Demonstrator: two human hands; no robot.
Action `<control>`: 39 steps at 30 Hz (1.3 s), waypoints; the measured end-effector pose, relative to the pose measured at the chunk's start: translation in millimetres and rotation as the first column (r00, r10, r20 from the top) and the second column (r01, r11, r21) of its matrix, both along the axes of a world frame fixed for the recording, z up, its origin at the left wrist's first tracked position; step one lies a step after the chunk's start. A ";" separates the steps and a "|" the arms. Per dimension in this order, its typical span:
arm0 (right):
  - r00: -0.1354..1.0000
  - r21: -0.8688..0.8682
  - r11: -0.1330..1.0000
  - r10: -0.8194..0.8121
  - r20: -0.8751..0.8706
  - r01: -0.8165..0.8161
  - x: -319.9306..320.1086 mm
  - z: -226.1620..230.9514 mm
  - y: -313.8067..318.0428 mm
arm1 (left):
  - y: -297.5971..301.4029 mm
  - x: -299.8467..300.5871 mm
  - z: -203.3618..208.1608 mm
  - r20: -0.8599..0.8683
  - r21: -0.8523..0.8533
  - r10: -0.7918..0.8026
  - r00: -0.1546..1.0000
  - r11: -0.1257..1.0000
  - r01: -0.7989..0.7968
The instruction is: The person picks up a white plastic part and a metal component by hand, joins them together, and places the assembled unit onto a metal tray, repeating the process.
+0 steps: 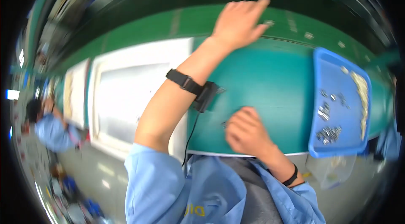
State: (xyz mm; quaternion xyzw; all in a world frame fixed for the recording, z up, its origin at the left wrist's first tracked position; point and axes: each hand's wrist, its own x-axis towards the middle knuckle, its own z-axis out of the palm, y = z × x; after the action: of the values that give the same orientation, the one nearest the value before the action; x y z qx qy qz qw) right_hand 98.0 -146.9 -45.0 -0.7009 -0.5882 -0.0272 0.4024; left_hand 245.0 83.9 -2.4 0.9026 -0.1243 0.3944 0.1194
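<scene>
My left hand (239, 22) reaches far across the bench to the green ledge (194, 23) at its back. Its thumb and forefinger are apart and nothing shows between them; the other fingers are slightly blurred. A small pale part (269, 23) lies on the ledge just beside the thumb. Nearer to me, my right hand (248, 131) is closed low over the green mat (270, 84), close to the front edge. A tiny dark tip (224, 124) shows at its left side; what the curled fingers hold is hidden.
A blue tray (315, 110) at right holds several small metal parts (329, 134) and a pale strip (361, 93). On the left lies a white foam frame (96, 97). A black cable (193, 133) hangs from my left forearm's strapped box (206, 97). Another person (55, 131) sits far left.
</scene>
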 end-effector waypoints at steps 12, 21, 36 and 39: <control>0.989 0.021 0.999 -0.021 -0.148 0.025 0.1 9.2 6.6 | 188.6 -532.2 11.7 -0.143 0.204 0.980 0.138 0.165 -0.965; 0.976 -0.010 0.992 -0.127 -0.176 0.128 -3.5 12.0 9.8 | 195.3 -586.7 -26.6 -0.382 0.302 0.862 -0.332 -0.223 -0.927; 0.663 0.080 0.995 0.025 -0.748 0.053 10.8 5.8 -4.2 | 246.9 -607.1 -45.5 -0.381 0.343 0.895 -0.230 -0.094 -0.934; 0.429 0.137 0.987 0.088 -0.899 0.085 9.6 11.4 -3.9 | 249.7 -607.1 -63.4 -0.420 0.181 0.907 -0.019 0.063 -0.982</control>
State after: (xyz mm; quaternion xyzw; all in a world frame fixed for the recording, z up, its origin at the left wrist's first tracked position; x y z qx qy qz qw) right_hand 107.6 -150.8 -33.6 -0.5712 -0.2783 0.3042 0.7097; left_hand -362.1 333.7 -65.8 0.7885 0.5861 0.1679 -0.0814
